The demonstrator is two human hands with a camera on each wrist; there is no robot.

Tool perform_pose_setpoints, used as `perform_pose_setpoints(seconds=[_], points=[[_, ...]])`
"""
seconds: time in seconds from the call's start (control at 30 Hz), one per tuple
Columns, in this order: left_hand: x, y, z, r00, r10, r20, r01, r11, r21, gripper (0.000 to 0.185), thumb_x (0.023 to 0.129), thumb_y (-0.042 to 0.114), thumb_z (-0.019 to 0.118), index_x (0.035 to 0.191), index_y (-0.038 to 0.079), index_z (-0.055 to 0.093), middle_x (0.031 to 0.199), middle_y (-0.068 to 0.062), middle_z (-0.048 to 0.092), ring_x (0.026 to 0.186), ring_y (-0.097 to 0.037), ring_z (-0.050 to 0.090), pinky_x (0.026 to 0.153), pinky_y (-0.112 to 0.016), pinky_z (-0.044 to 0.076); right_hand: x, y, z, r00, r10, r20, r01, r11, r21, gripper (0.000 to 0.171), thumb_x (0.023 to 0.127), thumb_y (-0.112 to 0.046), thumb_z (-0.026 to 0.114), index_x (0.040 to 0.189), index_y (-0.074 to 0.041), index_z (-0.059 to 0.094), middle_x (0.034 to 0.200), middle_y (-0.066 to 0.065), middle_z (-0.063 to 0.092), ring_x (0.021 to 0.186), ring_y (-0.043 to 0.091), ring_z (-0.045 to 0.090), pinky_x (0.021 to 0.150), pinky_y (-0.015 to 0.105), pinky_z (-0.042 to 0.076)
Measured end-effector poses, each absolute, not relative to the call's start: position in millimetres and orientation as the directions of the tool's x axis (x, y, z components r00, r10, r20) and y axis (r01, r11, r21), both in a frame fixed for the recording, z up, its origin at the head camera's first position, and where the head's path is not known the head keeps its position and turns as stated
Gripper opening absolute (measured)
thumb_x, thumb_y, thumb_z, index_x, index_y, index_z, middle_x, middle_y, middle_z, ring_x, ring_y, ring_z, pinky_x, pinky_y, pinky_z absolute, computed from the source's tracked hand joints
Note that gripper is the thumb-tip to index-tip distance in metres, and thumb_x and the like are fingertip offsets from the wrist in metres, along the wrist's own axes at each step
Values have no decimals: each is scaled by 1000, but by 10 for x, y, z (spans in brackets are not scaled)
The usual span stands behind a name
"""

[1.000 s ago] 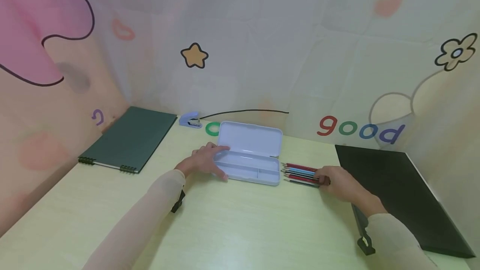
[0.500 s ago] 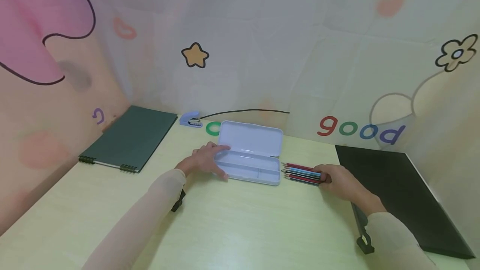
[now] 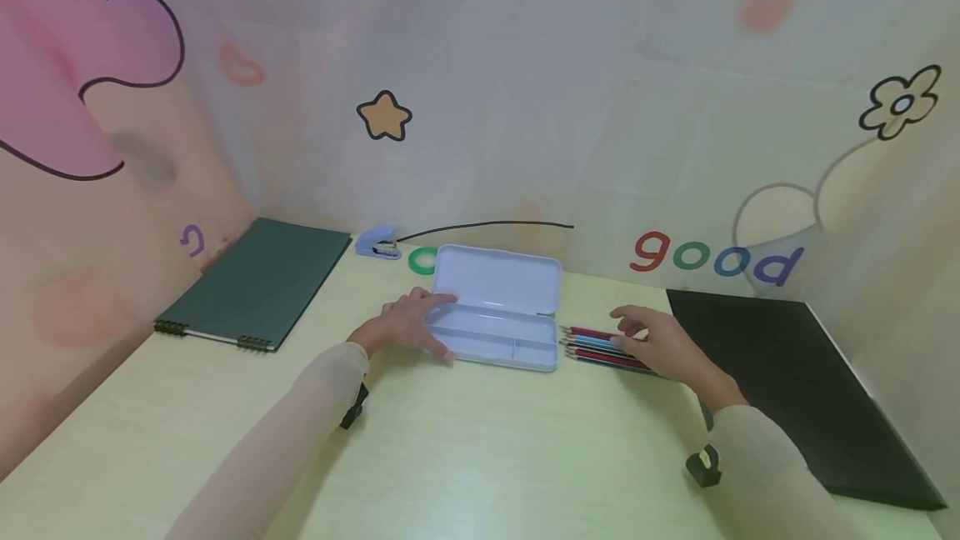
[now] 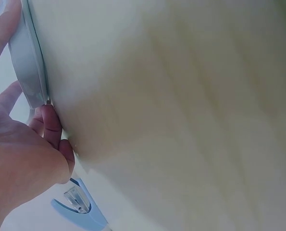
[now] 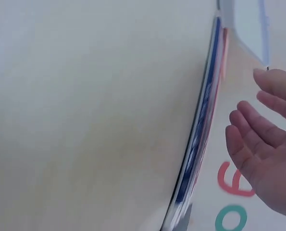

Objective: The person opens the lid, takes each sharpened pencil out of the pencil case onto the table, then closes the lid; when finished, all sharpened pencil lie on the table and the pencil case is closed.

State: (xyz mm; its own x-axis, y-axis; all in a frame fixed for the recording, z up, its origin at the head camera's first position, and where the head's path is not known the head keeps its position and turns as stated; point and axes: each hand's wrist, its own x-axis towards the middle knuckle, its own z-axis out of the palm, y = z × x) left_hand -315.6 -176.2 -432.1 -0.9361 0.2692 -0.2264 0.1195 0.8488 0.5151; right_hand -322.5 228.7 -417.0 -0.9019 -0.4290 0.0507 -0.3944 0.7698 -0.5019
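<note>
Looking down from the head camera, the person's left hand (image 3: 408,325) rests on the left end of the open pale-blue plastic pencil case (image 3: 495,332), thumb at the near edge and fingers lying over the far rim of the tray, seemingly to keep it from sliding; its lid stands up at the 12 o'clock side and the tray shows bare dividers. At 3 o'clock from the case, just beside its right end, lies a row of red, blue and dark coloured pencils (image 3: 600,346), tips toward the case. The right hand (image 3: 660,344) hovers over their far ends with fingers spread and relaxed, gripping nothing. On the pale-yellow wooden table (image 3: 480,457), a dark-green spiral-bound notebook (image 3: 258,282) lies at 10 o'clock, a small blue stapler (image 3: 378,244) at 11 o'clock against the cartoon-printed backdrop (image 3: 525,107), and a black flat folder (image 3: 780,373) at 3 o'clock. From the left wrist, curled fingers (image 4: 51,130) press against the pencil case's corner (image 4: 30,72), with the stapler (image 4: 80,207) beyond. From the right wrist, the fingers (image 5: 258,130) are straight and apart above the pencils (image 5: 203,115), seen edge-on, not touching them.
</note>
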Motion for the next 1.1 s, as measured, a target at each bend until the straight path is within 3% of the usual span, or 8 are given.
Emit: perform_pose_setpoints(seconds=[0.17, 0.43, 0.7, 1.1], points=[[-3162, -1766, -4331, -935, 277, -221, 129, 848, 514, 98, 71, 45, 88, 153, 27, 39, 145, -17, 39, 131, -37, 39, 108, -58, 29, -3345, 2033, -4145, -919, -393, 34, -343, 753, -561, 50, 98, -18, 62, 143, -3, 47, 131, 25, 61, 122, 42, 58, 99, 54, 50], [-3162, -1759, -4328, -932, 280, -232, 124, 844, 521, 98, 72, 44, 88, 154, 28, 37, 145, -17, 38, 131, -36, 38, 109, -57, 29, -3555, 1626, -4137, -928, -370, -36, -267, 731, -628, 66, 101, -23, 58, 155, -3, 27, 149, 27, 46, 137, 43, 46, 109, 57, 41], [-3152, -1756, -4306, -935, 260, -243, 100, 848, 520, 98, 72, 44, 88, 154, 29, 37, 146, -17, 37, 132, -37, 37, 110, -58, 29, -3669, 1404, -4170, -926, -374, -56, -220, 653, -725, 73, 103, -23, 54, 158, 1, 12, 156, 30, 34, 142, 45, 39, 113, 56, 36], [-3163, -1742, -4280, -930, 255, -264, 82, 847, 526, 98, 73, 43, 88, 155, 28, 36, 149, -17, 35, 134, -39, 36, 110, -60, 29, -3726, 1301, -4180, -939, -334, -84, -140, 593, -793, 72, 105, -24, 52, 159, -2, 10, 161, 27, 25, 146, 46, 31, 114, 54, 34]])
